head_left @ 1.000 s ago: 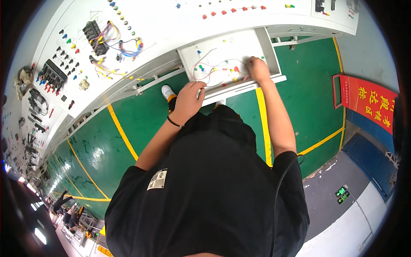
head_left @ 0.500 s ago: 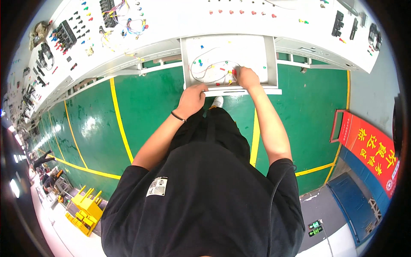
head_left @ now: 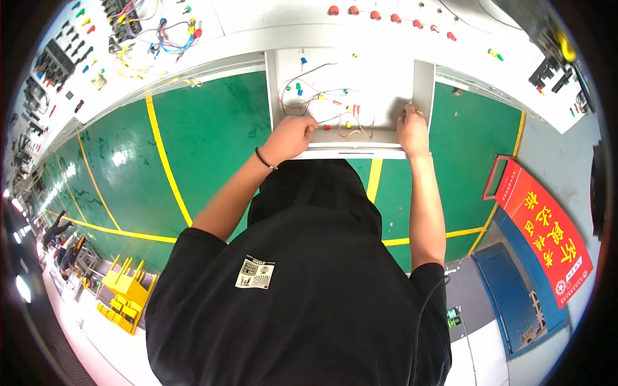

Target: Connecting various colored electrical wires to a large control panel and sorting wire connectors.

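Note:
A white drawer (head_left: 421, 90) is pulled out from the bench in front of me. Inside lie thin dark and reddish wires (head_left: 281, 96) and several small coloured parts, among them a blue one (head_left: 304, 60), a green one (head_left: 298, 86) and a red one (head_left: 327, 127). My left hand (head_left: 293, 136) is closed over the front left of the drawer, fingertips inside the rim. At the front right corner, my right hand (head_left: 413, 130) reaches inside with bent fingers pinched together. Whatever sits between those fingertips is hidden or too small to name.
Red knobs (head_left: 376, 15) line the white bench top (head_left: 257, 32). Wired components (head_left: 174, 38) lie to the left, black parts (head_left: 553, 77) to the right. Yellow stools (head_left: 125, 289) stand at lower left; a red banner (head_left: 547, 225) and blue cabinet (head_left: 508, 296) at right.
My right hand has moved from the middle of the drawer to its right front corner. A reddish wire now lies near the front where that hand was. The view has come closer to the drawer.

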The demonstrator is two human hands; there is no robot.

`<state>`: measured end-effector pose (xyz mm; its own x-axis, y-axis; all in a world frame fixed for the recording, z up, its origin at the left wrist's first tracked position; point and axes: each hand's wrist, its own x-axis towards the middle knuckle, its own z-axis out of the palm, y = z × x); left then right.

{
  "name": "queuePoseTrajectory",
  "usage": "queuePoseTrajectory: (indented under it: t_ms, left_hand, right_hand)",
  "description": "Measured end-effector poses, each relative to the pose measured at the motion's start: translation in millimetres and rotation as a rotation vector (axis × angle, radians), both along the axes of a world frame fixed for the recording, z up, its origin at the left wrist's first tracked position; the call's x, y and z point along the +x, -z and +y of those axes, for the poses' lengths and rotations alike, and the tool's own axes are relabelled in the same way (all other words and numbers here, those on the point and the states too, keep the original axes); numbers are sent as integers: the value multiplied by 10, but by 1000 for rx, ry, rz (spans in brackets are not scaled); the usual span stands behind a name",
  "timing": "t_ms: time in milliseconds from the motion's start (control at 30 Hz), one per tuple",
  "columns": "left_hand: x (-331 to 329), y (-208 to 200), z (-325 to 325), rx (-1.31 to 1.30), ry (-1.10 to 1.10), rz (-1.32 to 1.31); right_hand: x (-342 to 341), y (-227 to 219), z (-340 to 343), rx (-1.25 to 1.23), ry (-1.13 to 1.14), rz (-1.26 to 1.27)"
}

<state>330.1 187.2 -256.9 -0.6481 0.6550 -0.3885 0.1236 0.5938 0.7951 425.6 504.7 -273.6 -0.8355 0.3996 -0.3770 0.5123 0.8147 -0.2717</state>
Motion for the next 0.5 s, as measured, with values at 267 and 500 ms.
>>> queuePoseTrajectory:
  t_ms: [267,500]
  left_hand:
    - [-20,536,433,-97,256,35]
    - [24,663,600,-110,335,139]
  right_hand:
    - [-56,160,155,-79,-23,-96]
    - [-63,-147,246,-172,-89,-75]
